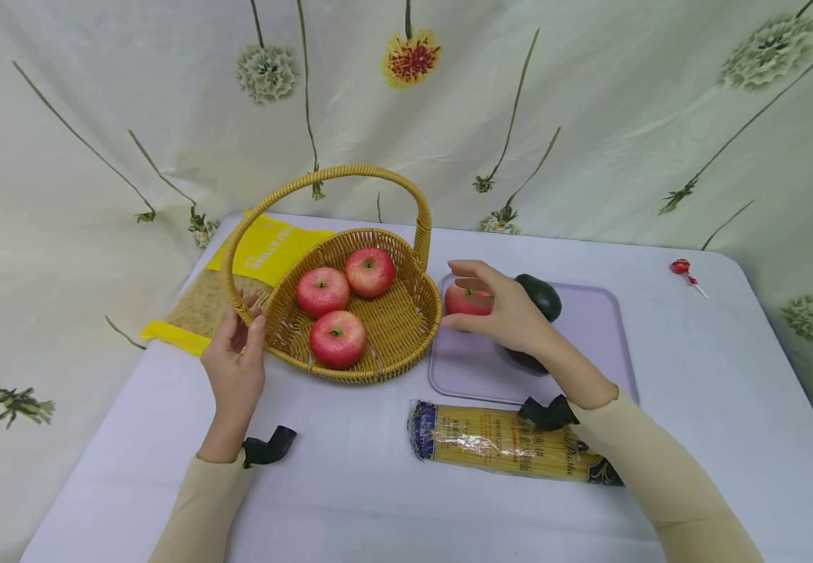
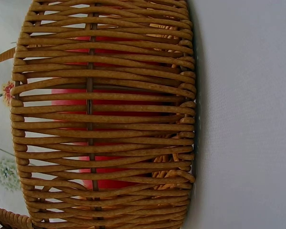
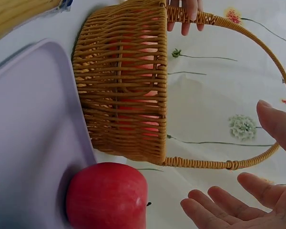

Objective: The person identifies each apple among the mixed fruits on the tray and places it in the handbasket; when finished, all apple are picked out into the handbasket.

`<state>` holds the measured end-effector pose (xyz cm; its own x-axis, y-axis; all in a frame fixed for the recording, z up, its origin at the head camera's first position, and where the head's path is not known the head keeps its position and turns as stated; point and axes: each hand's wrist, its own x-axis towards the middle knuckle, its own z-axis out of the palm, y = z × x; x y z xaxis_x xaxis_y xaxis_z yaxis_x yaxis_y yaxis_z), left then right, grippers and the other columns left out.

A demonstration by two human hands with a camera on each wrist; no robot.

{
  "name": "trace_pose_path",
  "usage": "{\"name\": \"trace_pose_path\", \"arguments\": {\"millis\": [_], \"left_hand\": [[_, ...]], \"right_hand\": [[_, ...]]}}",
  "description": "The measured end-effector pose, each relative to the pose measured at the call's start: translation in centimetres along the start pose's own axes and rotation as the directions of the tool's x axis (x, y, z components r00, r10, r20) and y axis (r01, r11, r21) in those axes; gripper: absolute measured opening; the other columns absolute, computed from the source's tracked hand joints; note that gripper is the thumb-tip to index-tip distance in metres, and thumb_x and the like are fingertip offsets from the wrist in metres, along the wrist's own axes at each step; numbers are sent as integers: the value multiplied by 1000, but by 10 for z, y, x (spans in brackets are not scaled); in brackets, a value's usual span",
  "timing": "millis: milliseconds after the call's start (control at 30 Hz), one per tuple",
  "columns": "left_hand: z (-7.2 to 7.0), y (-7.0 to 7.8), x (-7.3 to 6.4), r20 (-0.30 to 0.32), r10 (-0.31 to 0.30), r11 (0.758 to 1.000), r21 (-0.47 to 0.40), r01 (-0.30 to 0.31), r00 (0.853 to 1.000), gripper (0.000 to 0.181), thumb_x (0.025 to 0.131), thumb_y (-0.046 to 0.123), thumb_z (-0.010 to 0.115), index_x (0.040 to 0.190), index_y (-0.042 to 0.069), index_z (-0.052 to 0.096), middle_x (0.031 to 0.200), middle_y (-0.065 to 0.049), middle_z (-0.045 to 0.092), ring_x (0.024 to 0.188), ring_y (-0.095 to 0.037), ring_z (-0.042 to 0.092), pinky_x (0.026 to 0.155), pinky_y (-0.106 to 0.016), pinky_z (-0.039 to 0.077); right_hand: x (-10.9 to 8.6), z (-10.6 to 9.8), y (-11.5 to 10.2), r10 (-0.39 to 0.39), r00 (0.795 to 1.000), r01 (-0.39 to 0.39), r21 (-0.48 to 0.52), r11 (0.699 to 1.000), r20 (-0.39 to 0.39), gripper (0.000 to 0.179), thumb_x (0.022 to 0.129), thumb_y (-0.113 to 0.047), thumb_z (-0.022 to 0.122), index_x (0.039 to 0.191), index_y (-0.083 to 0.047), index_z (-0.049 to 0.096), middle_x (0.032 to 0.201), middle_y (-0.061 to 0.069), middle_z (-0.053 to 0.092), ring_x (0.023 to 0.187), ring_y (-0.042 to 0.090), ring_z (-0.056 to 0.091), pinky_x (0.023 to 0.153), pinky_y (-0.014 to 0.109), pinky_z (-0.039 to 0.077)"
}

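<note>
A wicker basket (image 1: 395, 320) with a tall arched handle stands left of centre and contains three red apples (image 1: 337, 339). My left hand (image 1: 236, 371) grips the left foot of that handle, its fingers partly hidden behind it. Over the lilac tray (image 1: 592, 336), my right hand (image 1: 512, 314) hovers with thumb and fingers spread apart around one more red apple (image 3: 107, 195). The right wrist view shows this apple resting on the tray by the rim nearest the basket, with the fingers apart from it. Through the basket's weave (image 2: 105, 114), red apple skin shows in the left wrist view.
Dark green avocados (image 1: 539, 296) lie on the tray, partly behind the right hand. A spaghetti pack (image 1: 491, 442) lies in front of the tray, under the right forearm. Behind the basket is a yellow pasta bag (image 1: 198, 305). A red lollipop (image 1: 681, 267) lies far right.
</note>
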<state>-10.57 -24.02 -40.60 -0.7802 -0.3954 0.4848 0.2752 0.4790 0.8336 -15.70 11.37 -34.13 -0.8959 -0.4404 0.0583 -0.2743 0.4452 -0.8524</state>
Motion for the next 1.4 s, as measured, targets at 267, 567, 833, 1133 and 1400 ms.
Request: {"name": "trace_pose_path", "arguments": {"millis": [267,567,833,1133,1400], "left_hand": [[0,0,0,1,4,1000,-4,-4,1000,46,96,4,59,140,12,53,124,-16,67,102,1,65,82,-4,48],[0,-1,0,1,-3,1000,3,3,1000,45,96,6,59,140,10,54,125,-16,66,104,-1,65,83,-4,48],[0,1,0,5,-13,1000,8,13,1000,45,96,6,59,140,11,54,126,-14,67,105,-3,66,83,-4,48],[-1,2,0,6,1,1000,2,-1,1000,45,95,5,60,140,11,54,126,-13,67,104,0,65,84,-4,48],[-1,1,0,6,2,1000,8,-2,1000,46,95,4,60,140,11,54,126,-14,67,104,-1,66,83,-4,48]], "right_hand": [[0,-11,18,70,996,-69,25,997,-48,78,83,-22,79,149,-12,38,150,15,43,132,36,49,110,51,42],[5,-10,33,78,991,-75,32,997,-109,78,84,-19,78,149,-6,36,155,14,37,140,33,40,114,49,37],[12,-7,44,111,988,-114,-25,993,-109,79,86,-21,76,151,-7,34,156,13,35,141,34,38,114,50,36],[19,-4,53,159,983,-163,-40,986,-89,80,85,-27,76,151,-12,34,156,14,34,140,37,38,112,53,39],[23,0,60,183,980,-189,-80,979,-77,82,84,-30,77,152,-12,33,157,13,32,140,37,39,110,52,41]]}}
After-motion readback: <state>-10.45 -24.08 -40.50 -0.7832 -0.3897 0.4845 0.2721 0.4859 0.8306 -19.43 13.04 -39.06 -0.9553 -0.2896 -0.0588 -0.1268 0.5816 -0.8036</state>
